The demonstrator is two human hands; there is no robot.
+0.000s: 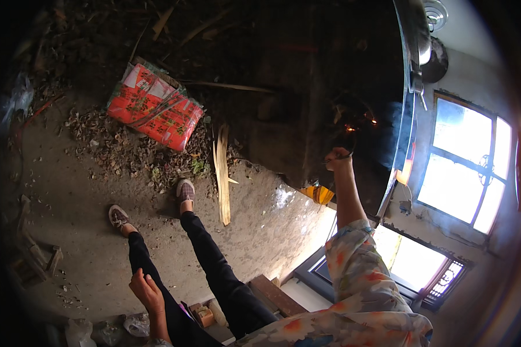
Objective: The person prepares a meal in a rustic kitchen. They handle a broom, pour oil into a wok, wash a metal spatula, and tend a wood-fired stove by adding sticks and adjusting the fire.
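My right hand [338, 158] is closed around a thin dark object, at the shadowed side of a dark stove-like structure [282, 147]. What the object is cannot be made out in the dark. Just beyond the hand, small glowing embers [351, 128] show orange among dry stalks. Bluish smoke [390, 130] hangs to their right. My left hand [148, 291] hangs beside my thigh in black trousers, fingers loosely bent, with nothing seen in it.
A red printed carton [156, 108] wrapped in clear plastic lies on dry leaves [113, 147]. Split wood [222, 173] lies near my feet. A wooden stool [39, 260] stands at left, plastic bags [136, 324] and bricks [205, 316] behind me. A window [464, 160] and doorway are at right.
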